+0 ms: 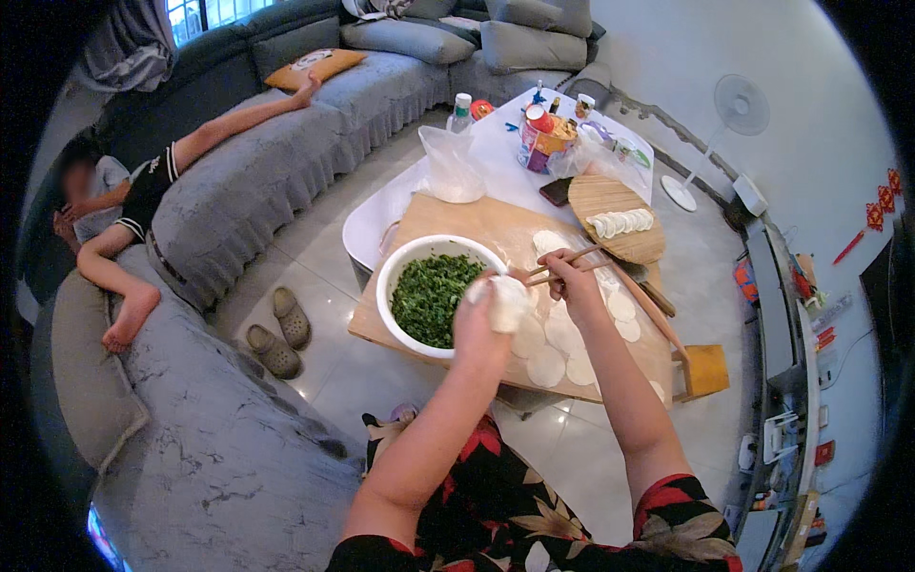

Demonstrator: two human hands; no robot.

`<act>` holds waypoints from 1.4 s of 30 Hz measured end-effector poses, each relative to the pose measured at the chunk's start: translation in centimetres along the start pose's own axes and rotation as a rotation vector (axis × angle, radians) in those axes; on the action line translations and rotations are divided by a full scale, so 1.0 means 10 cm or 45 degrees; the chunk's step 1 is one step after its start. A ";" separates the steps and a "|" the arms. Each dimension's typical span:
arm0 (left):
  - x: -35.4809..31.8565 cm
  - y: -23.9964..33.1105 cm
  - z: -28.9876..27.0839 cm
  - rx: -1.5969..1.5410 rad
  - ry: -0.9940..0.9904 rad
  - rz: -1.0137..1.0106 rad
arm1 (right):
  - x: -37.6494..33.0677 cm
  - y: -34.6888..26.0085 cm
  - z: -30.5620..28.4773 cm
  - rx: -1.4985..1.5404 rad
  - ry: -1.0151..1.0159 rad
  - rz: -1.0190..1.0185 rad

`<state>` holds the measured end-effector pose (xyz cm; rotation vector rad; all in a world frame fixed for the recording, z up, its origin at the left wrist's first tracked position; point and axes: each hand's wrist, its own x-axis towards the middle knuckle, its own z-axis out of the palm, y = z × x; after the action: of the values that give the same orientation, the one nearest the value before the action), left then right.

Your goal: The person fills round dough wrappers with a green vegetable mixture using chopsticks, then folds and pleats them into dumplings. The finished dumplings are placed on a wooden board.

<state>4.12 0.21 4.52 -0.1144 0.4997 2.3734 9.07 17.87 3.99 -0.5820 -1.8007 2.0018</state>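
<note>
My left hand point(478, 319) is closed around a pale dumpling wrapper point(512, 303) beside the right rim of the white bowl point(383, 303). Chopped green filling point(434, 300) fills that bowl. In my right hand point(575, 286) is a pair of chopsticks point(583, 270), their tips close to the wrapper; whether they carry filling is too blurred to tell. Several flat round wrappers point(546, 365) lie overlapping on the floured wooden board point(448, 215) below my hands. On a round wooden board point(588, 194) farther right sits a row of folded dumplings point(621, 224).
Beyond the boards, the white table point(515, 195) holds a plastic bag point(452, 167), a bottle point(461, 112), a colourful tub point(545, 145) and a dark phone point(556, 192). A person point(110, 195) lies on the grey sofa point(243, 167). Clogs point(274, 351) rest on the floor. A fan point(741, 105) stands right.
</note>
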 end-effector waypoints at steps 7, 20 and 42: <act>0.63 0.79 -0.03 -0.245 0.022 0.453 | 0.15 0.02 0.30 -0.523 0.281 -0.389; 0.61 0.79 -0.39 -0.121 -0.068 0.290 | -0.12 -0.19 0.65 -0.933 0.175 -0.487; 0.64 0.91 -0.59 0.132 0.103 0.444 | -0.40 -0.14 0.57 0.326 0.389 -0.216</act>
<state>-7.01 -4.26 0.60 -0.0816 0.7307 2.6833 9.39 11.08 6.07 -0.5952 -1.3445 1.8726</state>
